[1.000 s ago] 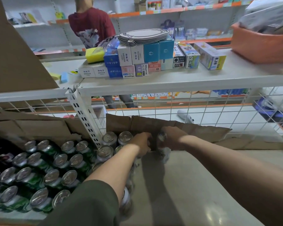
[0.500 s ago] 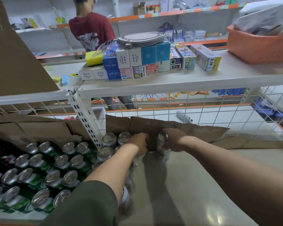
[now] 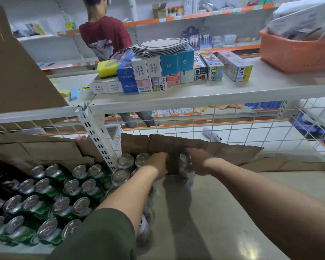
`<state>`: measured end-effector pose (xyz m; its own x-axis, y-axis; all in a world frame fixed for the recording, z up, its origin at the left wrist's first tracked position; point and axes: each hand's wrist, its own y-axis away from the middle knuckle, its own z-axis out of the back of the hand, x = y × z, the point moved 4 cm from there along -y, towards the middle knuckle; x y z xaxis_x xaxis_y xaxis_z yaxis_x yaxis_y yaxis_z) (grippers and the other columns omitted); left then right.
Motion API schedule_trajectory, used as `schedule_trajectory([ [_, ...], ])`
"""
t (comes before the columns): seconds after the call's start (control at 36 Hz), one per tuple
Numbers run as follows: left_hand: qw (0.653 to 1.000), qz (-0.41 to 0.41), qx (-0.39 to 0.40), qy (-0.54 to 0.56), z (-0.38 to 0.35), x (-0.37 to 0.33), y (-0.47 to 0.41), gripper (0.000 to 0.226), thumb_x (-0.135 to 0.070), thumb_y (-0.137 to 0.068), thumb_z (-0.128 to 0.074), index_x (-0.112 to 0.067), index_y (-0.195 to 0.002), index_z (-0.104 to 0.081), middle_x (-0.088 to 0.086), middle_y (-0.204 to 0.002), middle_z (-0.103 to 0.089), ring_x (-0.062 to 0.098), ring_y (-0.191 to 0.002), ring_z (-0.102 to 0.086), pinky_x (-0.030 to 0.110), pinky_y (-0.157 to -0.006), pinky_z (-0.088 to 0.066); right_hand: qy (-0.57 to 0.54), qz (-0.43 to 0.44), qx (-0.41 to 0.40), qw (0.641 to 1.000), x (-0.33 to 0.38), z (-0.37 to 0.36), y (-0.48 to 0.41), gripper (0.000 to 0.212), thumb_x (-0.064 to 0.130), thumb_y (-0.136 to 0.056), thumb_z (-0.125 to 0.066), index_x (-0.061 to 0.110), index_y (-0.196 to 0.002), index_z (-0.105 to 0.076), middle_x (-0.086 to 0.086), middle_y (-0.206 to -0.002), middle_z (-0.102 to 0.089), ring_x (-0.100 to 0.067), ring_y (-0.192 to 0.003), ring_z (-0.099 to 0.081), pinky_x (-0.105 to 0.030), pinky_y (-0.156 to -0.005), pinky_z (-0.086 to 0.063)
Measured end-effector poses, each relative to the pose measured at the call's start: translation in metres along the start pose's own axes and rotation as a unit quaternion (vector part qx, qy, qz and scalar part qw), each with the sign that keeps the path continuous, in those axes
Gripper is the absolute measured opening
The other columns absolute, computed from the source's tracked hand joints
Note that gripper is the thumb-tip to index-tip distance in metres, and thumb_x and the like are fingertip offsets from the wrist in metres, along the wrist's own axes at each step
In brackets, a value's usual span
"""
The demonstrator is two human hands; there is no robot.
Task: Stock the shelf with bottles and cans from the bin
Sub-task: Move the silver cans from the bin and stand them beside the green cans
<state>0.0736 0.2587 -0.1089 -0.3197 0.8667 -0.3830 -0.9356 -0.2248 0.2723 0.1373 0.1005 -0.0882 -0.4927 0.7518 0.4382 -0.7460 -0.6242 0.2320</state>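
Both my arms reach deep onto the lower shelf [image 3: 223, 212]. My right hand [image 3: 199, 163] is closed around a silver-topped can [image 3: 186, 167] that stands upright near the cardboard backing [image 3: 214, 149]. My left hand [image 3: 158, 167] curls against the row of pale cans [image 3: 126, 162] just left of it; what its fingers hold is hidden. Further left, several green cans [image 3: 51, 196] stand packed in rows behind the white upright post [image 3: 96, 136]. More cans run under my left forearm, mostly covered.
An upper shelf [image 3: 251, 91] carries small boxes [image 3: 154, 72], a yellow sponge [image 3: 107, 68] and an orange basket [image 3: 296, 53]. Wire mesh [image 3: 233, 124] backs the lower shelf. A person in a red shirt [image 3: 105, 36] stands in the far aisle. A cardboard flap [image 3: 17, 68] leans at left.
Both hands stay at the back of the shelf with only slight shifts. The can in my right hand sits more upright than a second ago.
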Motion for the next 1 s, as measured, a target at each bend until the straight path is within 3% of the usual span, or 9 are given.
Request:
schedule_trajectory([
  [0.14,1.0,0.008,0.004,0.006,0.0,0.003,-0.001,0.049,-0.007,-0.086,-0.07,-0.017,-0.133,-0.058,0.009,-0.124,-0.067,0.029,-0.114,-0.063,0.035,-0.092,-0.051,0.001,0.002,0.002,1.0,0.001,0.001,-0.002,0.066,0.022,-0.081,-0.08,0.015,-0.138,-0.048,-0.008,-0.134,-0.059,-0.029,-0.119,-0.057,-0.028,-0.082,-0.042],
  [0.36,1.0,0.007,0.009,0.006,0.001,0.005,-0.001,0.052,-0.005,-0.084,-0.07,-0.018,-0.133,-0.057,0.009,-0.125,-0.065,0.029,-0.113,-0.063,0.037,-0.093,-0.053,0.009,0.003,0.005,1.0,0.003,0.001,-0.004,0.065,0.022,-0.079,-0.082,0.016,-0.135,-0.05,-0.008,-0.132,-0.061,-0.029,-0.116,-0.059,-0.034,-0.088,-0.05],
  [0.5,1.0,0.009,0.009,0.005,0.002,0.006,-0.001,0.048,-0.003,-0.086,-0.068,-0.017,-0.131,-0.058,0.009,-0.123,-0.066,0.029,-0.112,-0.064,0.037,-0.092,-0.053,0.012,0.004,0.008,1.0,0.003,0.0,-0.005,0.066,0.021,-0.082,-0.079,0.015,-0.139,-0.047,-0.009,-0.133,-0.06,-0.029,-0.117,-0.058,-0.03,-0.082,-0.047],
  [0.83,1.0,0.019,0.0,-0.011,0.012,0.0,0.009,0.043,-0.007,-0.084,-0.071,-0.019,-0.124,-0.061,0.007,-0.122,-0.068,0.028,-0.11,-0.065,0.037,-0.087,-0.054,0.008,0.005,0.013,1.0,0.003,-0.004,-0.004,0.065,0.023,-0.082,-0.079,0.013,-0.134,-0.042,-0.011,-0.126,-0.063,-0.032,-0.11,-0.062,-0.039,-0.087,-0.051],
  [0.92,1.0,0.02,-0.002,-0.011,0.012,0.001,0.011,0.043,-0.008,-0.085,-0.072,-0.018,-0.125,-0.06,0.007,-0.121,-0.068,0.028,-0.111,-0.065,0.035,-0.087,-0.052,0.0,0.01,0.009,1.0,0.002,-0.003,-0.004,0.055,0.022,-0.081,-0.079,0.015,-0.125,-0.046,-0.01,-0.123,-0.063,-0.03,-0.107,-0.061,-0.035,-0.082,-0.05],
  [1.0,1.0,0.024,-0.008,-0.012,0.011,0.002,0.013,0.041,-0.01,-0.086,-0.071,-0.019,-0.125,-0.061,0.007,-0.121,-0.069,0.028,-0.11,-0.065,0.034,-0.089,-0.053,-0.01,0.01,0.005,1.0,0.0,-0.005,-0.006,0.061,0.02,-0.082,-0.078,0.011,-0.13,-0.042,-0.011,-0.125,-0.061,-0.031,-0.108,-0.061,-0.031,-0.075,-0.045],
])
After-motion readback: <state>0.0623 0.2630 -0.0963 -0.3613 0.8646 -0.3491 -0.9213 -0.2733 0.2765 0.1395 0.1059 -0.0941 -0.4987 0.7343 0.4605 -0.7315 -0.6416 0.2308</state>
